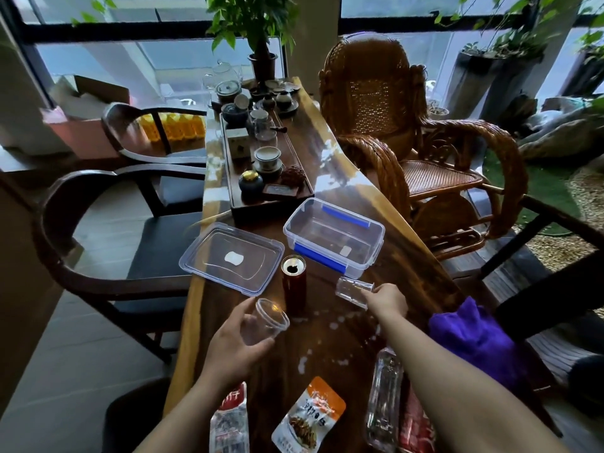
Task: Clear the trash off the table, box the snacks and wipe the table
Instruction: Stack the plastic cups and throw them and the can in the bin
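Observation:
My left hand (233, 346) holds a clear plastic cup (266, 320), tilted, just left of a red drink can (294, 282) that stands upright on the wooden table (330, 348). My right hand (387, 300) grips a second clear plastic cup (353, 291) lying on its side right of the can. Behind them sit an open clear box with blue clips (333, 237) and its lid (232, 256). Near the front edge lie an orange snack packet (309, 416), a red-topped snack packet (230, 420), a crushed clear bottle (384, 400) and a red wrapper (415, 426). White crumbs or spots dot the table.
A purple cloth (474, 338) lies at the table's right edge. A tea tray (266, 158) with cups and pots fills the far half of the table. Dark wooden chairs (108, 230) stand to the left, a wicker rocking chair (408, 132) to the right.

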`<state>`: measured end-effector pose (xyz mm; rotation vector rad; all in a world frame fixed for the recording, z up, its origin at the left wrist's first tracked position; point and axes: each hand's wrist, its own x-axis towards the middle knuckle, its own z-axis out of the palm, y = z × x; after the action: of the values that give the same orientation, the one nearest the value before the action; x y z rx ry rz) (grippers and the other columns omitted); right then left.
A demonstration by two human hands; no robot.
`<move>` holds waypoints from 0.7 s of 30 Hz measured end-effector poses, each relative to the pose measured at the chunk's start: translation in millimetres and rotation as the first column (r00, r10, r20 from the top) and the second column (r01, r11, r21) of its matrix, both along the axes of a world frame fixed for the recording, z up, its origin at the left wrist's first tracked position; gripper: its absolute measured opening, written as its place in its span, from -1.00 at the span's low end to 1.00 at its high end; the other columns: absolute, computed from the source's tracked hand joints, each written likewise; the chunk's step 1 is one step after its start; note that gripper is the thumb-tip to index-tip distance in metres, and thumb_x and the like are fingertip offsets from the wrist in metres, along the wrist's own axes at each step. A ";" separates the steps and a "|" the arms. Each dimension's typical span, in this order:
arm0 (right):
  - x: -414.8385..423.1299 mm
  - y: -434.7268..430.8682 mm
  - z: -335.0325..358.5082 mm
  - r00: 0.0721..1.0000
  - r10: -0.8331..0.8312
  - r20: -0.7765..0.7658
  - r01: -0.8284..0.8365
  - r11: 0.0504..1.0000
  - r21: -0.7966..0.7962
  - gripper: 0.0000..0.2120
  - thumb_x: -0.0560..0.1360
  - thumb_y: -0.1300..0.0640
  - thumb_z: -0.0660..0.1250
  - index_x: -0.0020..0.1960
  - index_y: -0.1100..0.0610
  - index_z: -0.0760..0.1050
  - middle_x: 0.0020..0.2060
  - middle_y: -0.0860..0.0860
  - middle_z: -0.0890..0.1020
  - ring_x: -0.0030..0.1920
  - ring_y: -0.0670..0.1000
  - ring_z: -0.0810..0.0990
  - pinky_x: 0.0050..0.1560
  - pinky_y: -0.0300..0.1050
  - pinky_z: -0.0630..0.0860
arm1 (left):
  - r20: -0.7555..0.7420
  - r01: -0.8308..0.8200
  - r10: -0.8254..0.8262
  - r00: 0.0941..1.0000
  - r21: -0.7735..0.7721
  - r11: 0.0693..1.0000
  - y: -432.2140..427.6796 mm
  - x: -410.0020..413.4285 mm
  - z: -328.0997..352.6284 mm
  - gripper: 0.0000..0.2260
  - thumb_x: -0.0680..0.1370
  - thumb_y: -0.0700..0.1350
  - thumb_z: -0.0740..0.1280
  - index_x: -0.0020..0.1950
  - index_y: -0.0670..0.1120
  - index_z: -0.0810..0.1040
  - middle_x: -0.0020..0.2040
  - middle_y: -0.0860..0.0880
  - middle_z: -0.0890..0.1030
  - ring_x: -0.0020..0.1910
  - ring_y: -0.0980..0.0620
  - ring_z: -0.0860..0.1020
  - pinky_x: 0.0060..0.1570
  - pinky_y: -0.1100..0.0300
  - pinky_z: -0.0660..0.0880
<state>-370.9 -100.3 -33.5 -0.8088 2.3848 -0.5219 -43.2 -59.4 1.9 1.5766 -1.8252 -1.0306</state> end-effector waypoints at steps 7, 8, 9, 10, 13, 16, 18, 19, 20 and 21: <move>-1.1 16.9 -1.1 0.998 -0.067 0.007 0.068 0.990 -0.127 -0.82 0.49 0.01 0.42 -0.11 0.12 0.66 -0.17 0.08 0.71 -0.11 0.12 0.66 -0.16 -0.12 0.47 | 0.024 -0.007 0.007 1.000 -0.002 1.000 2.5 -1.2 -3.2 -0.27 0.35 -0.02 0.59 0.43 0.19 0.33 0.10 0.15 0.58 0.13 0.11 0.57 0.13 0.00 0.56; -0.7 22.5 1.8 0.997 -0.072 0.014 0.073 0.983 -0.170 -0.83 0.48 0.00 0.42 -0.16 0.09 0.64 -0.23 0.06 0.70 -0.15 0.11 0.66 -0.13 -0.08 0.54 | 0.024 -0.005 0.005 1.000 -0.004 1.000 3.1 -1.3 -3.1 -0.28 0.35 -0.02 0.59 0.42 0.20 0.33 0.10 0.15 0.58 0.12 0.12 0.57 0.13 0.01 0.56; 0.5 28.4 5.9 0.997 -0.067 0.022 0.070 0.974 -0.215 -0.83 0.49 -0.01 0.42 -0.21 0.06 0.62 -0.26 0.03 0.69 -0.18 0.09 0.66 -0.10 -0.04 0.59 | 0.024 -0.001 0.001 1.000 -0.003 1.000 3.5 -1.6 -2.8 -0.30 0.35 -0.02 0.59 0.40 0.22 0.34 0.10 0.15 0.59 0.12 0.12 0.57 0.13 0.04 0.56; 2.8 34.4 10.9 0.998 -0.055 0.030 0.061 0.964 -0.260 -0.82 0.49 -0.01 0.42 -0.23 0.04 0.60 -0.29 0.01 0.68 -0.21 0.07 0.66 -0.08 0.01 0.61 | 0.023 0.004 -0.004 1.000 -0.003 1.000 3.8 -1.9 -2.5 -0.31 0.35 -0.03 0.58 0.37 0.25 0.34 0.10 0.15 0.59 0.12 0.13 0.57 0.12 0.07 0.55; 16.6 49.8 32.8 0.997 0.066 0.031 -0.049 0.922 -0.385 -0.86 0.52 0.02 0.41 -0.18 0.04 0.64 -0.27 -0.04 0.67 -0.18 0.01 0.65 -0.12 -0.04 0.58 | 0.006 0.013 -0.013 1.000 -0.005 1.000 3.9 -2.9 -1.9 -0.36 0.34 -0.05 0.59 0.30 0.31 0.38 0.08 0.17 0.62 0.09 0.15 0.60 0.09 0.15 0.55; 37.5 59.7 62.8 0.971 0.241 -0.015 -0.211 0.820 -0.532 -0.93 0.51 0.07 0.44 -0.11 0.03 0.68 -0.24 -0.11 0.68 -0.17 -0.14 0.63 -0.19 -0.20 0.50 | 0.001 0.016 -0.016 1.000 -0.008 1.000 3.2 -3.8 -1.1 -0.38 0.32 -0.03 0.59 0.31 0.27 0.44 0.08 0.17 0.63 0.08 0.18 0.60 0.08 0.17 0.56; 51.4 64.9 78.5 0.935 0.351 -0.050 -0.310 0.740 -0.597 -0.95 0.51 0.09 0.45 -0.10 0.03 0.69 -0.23 -0.16 0.68 -0.18 -0.17 0.63 -0.18 -0.28 0.53 | 0.011 0.019 -0.018 1.000 -0.013 1.000 1.9 -4.3 -1.4 -0.38 0.32 -0.02 0.59 0.32 0.23 0.45 0.11 0.15 0.62 0.08 0.19 0.59 0.07 0.21 0.56; 57.7 67.3 84.2 0.914 0.399 -0.077 -0.358 0.704 -0.614 -0.96 0.50 0.10 0.45 -0.08 0.04 0.69 -0.22 -0.16 0.68 -0.17 -0.17 0.63 -0.17 -0.30 0.54 | 0.020 0.024 -0.023 1.000 -0.018 1.000 1.6 -3.9 -1.2 -0.38 0.32 -0.01 0.59 0.32 0.22 0.46 0.12 0.15 0.61 0.08 0.20 0.58 0.06 0.22 0.55; 64.1 69.4 89.2 0.892 0.438 -0.114 -0.407 0.666 -0.625 -0.96 0.50 0.12 0.46 -0.07 0.05 0.69 -0.21 -0.15 0.67 -0.16 -0.17 0.63 -0.16 -0.32 0.55 | 0.030 0.030 -0.030 0.999 -0.024 0.999 1.3 -3.1 -1.1 -0.38 0.32 -0.01 0.59 0.32 0.20 0.46 0.13 0.14 0.61 0.08 0.20 0.57 0.06 0.23 0.54; 69.2 70.8 93.2 0.868 0.470 -0.157 -0.455 0.630 -0.629 -0.96 0.49 0.13 0.47 -0.07 0.06 0.69 -0.20 -0.14 0.67 -0.15 -0.17 0.63 -0.15 -0.32 0.55 | 0.038 0.038 -0.037 0.999 -0.033 0.999 1.1 -2.8 -0.2 -0.39 0.32 -0.01 0.59 0.33 0.19 0.47 0.13 0.14 0.60 0.08 0.20 0.56 0.05 0.22 0.54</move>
<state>-301.8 -29.6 59.7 -1.6563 1.8239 -1.1528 -46.0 -58.3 1.6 1.5569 -1.8941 -0.9879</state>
